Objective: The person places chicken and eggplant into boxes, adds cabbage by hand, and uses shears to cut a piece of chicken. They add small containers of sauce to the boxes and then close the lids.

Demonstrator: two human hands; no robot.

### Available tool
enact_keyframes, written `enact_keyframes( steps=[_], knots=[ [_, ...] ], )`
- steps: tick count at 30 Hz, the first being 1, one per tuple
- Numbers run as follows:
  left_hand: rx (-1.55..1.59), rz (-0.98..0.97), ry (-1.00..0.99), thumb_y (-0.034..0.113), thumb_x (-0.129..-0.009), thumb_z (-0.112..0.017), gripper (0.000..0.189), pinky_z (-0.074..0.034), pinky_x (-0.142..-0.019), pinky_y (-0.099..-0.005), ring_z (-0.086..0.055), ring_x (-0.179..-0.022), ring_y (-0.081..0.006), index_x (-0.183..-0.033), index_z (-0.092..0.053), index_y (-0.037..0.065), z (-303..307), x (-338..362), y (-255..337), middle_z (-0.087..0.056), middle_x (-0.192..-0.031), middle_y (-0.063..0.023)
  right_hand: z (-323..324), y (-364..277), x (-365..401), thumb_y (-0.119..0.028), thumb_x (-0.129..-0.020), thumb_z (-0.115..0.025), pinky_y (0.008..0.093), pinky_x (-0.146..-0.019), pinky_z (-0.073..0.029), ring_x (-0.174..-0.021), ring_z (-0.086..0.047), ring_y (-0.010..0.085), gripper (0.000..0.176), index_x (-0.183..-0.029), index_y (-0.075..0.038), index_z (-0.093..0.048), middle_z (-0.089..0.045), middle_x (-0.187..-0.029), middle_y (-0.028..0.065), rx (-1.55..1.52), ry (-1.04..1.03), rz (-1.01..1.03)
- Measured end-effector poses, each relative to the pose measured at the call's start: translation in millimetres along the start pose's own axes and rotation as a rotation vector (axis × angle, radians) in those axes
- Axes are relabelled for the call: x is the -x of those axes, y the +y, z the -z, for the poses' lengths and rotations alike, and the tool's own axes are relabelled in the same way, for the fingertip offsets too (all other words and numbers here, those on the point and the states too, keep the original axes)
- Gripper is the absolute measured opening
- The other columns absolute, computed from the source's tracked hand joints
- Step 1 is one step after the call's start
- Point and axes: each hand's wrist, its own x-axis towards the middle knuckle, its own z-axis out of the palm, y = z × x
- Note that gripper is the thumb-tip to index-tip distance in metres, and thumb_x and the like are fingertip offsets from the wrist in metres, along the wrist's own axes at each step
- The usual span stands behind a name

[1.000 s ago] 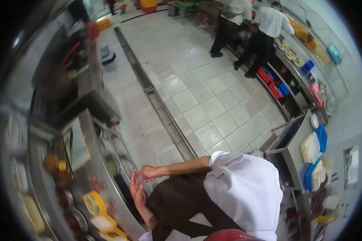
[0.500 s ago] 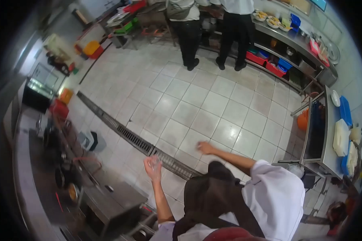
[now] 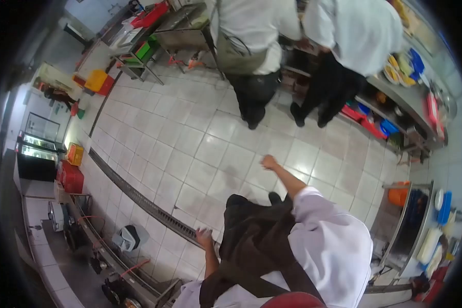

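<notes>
White tiled floor [image 3: 210,149] spreads around us, cut by a long floor drain [image 3: 133,194], which serves as our landmark. Its near end lies close to our left hand [image 3: 205,237] in the view, though we hold that hand in the air above floor level. A pale glint shows at its fingers, too small for us to say whether something is gripped or how far the fingers are closed. Our right hand [image 3: 268,162] reaches forward over the tiles, well apart from the drain, with its fingers seemingly curled; we see nothing in it, but cannot tell if it is fully closed. Between our arms hangs our dark apron [image 3: 256,231].

Across the drain from us stand a grey and white bin [image 3: 126,239] and, beyond it, a cooking range with dark pans [image 3: 113,292]. On our side of the drain, further off, two co-workers [image 3: 251,36] [image 3: 351,31] stand at a long worktop [image 3: 413,97], with bowls of yellow food [image 3: 392,72] beside one of them.

As we judge it, the step in hand is walking, arms swung apart. Another pace calls for sure footing near the drain and room around both co-workers.
</notes>
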Motion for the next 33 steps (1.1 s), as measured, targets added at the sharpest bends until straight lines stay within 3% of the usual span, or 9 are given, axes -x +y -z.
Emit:
enact_keyframes(
  steps=[3,5,8,14,16,21,26,30,33],
  knots=[
    [-0.347,-0.349,0.073,-0.005,-0.07,-0.066,0.059,-0.055,-0.062,-0.0441,-0.06,-0.073,-0.0258,-0.123,-0.04,-0.001,36,-35,-3,-0.06,-0.084,-0.0138,165,-175,-191,-0.035,-0.078,-0.056,0.0444,-0.072,-0.05,-0.079,-0.064,0.0322,0.035,-0.069,-0.004,-0.068,-0.066,-0.076,0.0192,-0.396,-0.607,-0.035],
    [0.16,0.059,0.456,-0.002,-0.073,-0.065,0.054,-0.054,-0.06,-0.0417,-0.059,-0.066,-0.0227,-0.121,-0.041,0.001,43,-72,-2,-0.06,-0.079,-0.0086,159,-231,-301,-0.028,-0.073,-0.058,0.0459,-0.075,-0.05,-0.086,-0.063,0.0378,0.031,-0.087,-0.001,-0.068,-0.065,-0.09,0.0226,-0.346,-0.345,0.123],
    [-0.12,-0.096,0.428,0.005,-0.076,-0.065,0.044,-0.052,-0.06,-0.0464,-0.056,-0.062,-0.0226,-0.116,-0.046,0.004,40,-169,-9,-0.059,-0.083,-0.0105,130,-262,-451,-0.024,-0.072,-0.058,0.0456,-0.076,-0.049,-0.086,-0.062,0.0381,0.027,-0.085,-0.003,-0.068,-0.066,-0.088,0.021,-0.545,-0.172,-0.073],
    [-0.087,0.33,0.622,0.021,-0.082,-0.062,0.025,-0.043,-0.069,-0.0511,-0.055,-0.07,-0.0216,-0.096,-0.052,0.002,-69,-354,51,-0.055,-0.081,-0.0112,94,-167,-641,-0.022,-0.081,-0.057,0.0463,-0.082,-0.05,-0.092,-0.061,0.0397,0.034,-0.106,0.001,-0.057,-0.063,-0.105,0.0211,-0.484,-0.092,-0.782],
    [-0.093,0.353,0.52,0.021,-0.081,-0.062,0.026,-0.043,-0.07,-0.0506,-0.055,-0.071,-0.0216,-0.096,-0.052,0.002,-96,-425,82,-0.055,-0.082,-0.0111,66,-100,-691,-0.02,-0.082,-0.056,0.0468,-0.08,-0.049,-0.088,-0.061,0.0384,0.024,-0.097,-0.001,-0.059,-0.064,-0.096,0.0213,-0.121,0.35,-0.787],
    [-0.169,0.345,0.296,0.02,-0.08,-0.062,0.027,-0.044,-0.07,-0.0492,-0.055,-0.072,-0.0215,-0.098,-0.051,0.002,-147,-590,149,-0.055,-0.084,-0.011,151,56,-777,-0.013,-0.081,-0.055,0.0461,-0.072,-0.046,-0.079,-0.06,0.0375,0.009,-0.081,-0.005,-0.059,-0.062,-0.081,0.0179,-0.12,1.129,-1.096],
    [-0.269,0.337,0.175,0.019,-0.079,-0.063,0.029,-0.044,-0.071,-0.0479,-0.054,-0.074,-0.0214,-0.1,-0.051,0.002,-195,-698,203,-0.055,-0.085,-0.0109,228,148,-826,-0.013,-0.083,-0.058,0.0377,-0.08,-0.046,-0.087,-0.059,0.0272,0.008,-0.084,-0.007,-0.062,-0.063,-0.086,0.0077,-0.432,0.571,-1.049],
    [-0.349,0.387,0.133,0.018,-0.079,-0.063,0.031,-0.044,-0.072,-0.0468,-0.054,-0.075,-0.0214,-0.102,-0.05,0.002,-262,-735,226,-0.054,-0.087,-0.0108,301,170,-875,-0.019,-0.085,-0.061,0.0308,-0.077,-0.047,-0.081,-0.059,0.0172,0.011,-0.085,-0.01,-0.065,-0.064,-0.083,0.0015,-1.269,-0.377,-0.996],
    [-0.406,0.433,0.14,0.018,-0.078,-0.063,0.032,-0.045,-0.072,-0.046,-0.054,-0.076,-0.0213,-0.103,-0.05,0.002,-273,-757,245,-0.054,-0.088,-0.0107,326,170,-884,-0.024,-0.087,-0.063,0.0256,-0.075,-0.048,-0.076,-0.06,0.0097,0.013,-0.085,-0.012,-0.067,-0.064,-0.081,-0.0031,-1.863,-0.734,-1.178]
  ],
)
